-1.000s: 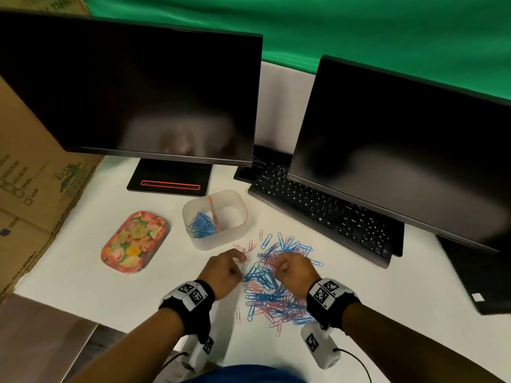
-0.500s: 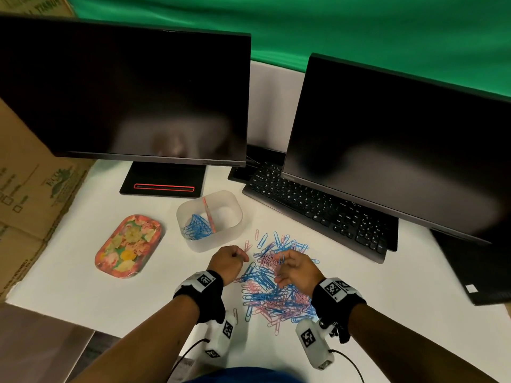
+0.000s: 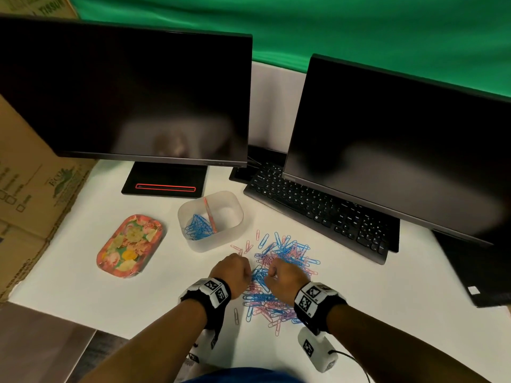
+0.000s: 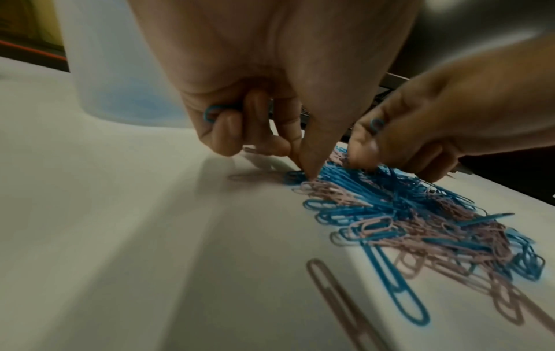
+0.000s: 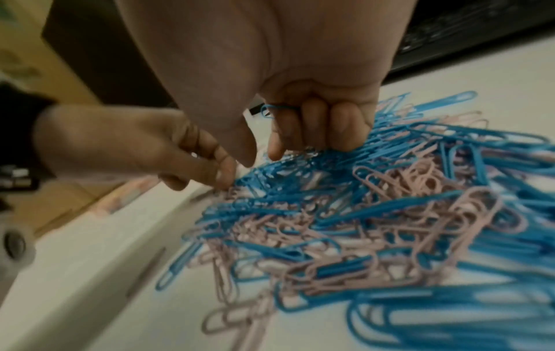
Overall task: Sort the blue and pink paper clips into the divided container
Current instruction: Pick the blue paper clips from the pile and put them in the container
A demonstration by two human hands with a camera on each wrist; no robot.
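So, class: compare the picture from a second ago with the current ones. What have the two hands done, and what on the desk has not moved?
Both hands drew back toward the person, deeper over the paper clip pile. The left hand and right hand each keep blue clips curled in their fingers. The divided container, its blue clips and the floral tray stayed put.

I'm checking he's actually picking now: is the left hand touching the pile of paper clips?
Touching. In the left wrist view the left hand has its thumb and fingertip down on the near edge of the pile of paper clips, with a blue clip already curled in its fingers.
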